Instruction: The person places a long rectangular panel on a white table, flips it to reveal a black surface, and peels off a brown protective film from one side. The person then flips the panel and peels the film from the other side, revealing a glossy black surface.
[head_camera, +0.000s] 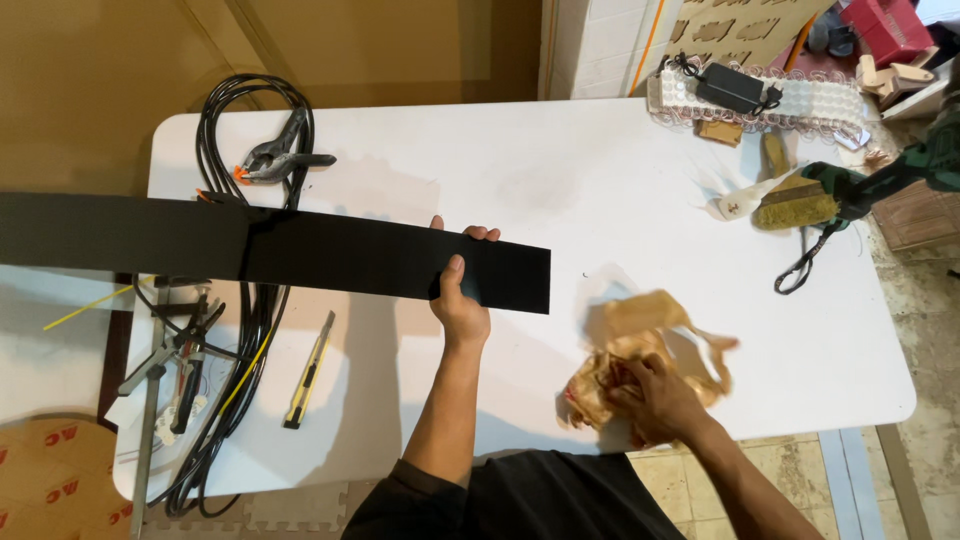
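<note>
Left hand (459, 305) grasping one long black strip (270, 250), right hand (655, 398) clutching one crumpled tan cloth (640, 335)

long black strip (270, 245) – crumpled, maybe paper, wad (625, 365)

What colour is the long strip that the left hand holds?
Plain black, with no pattern. The strip shows best in the head view, with the left hand near its right end.
</note>
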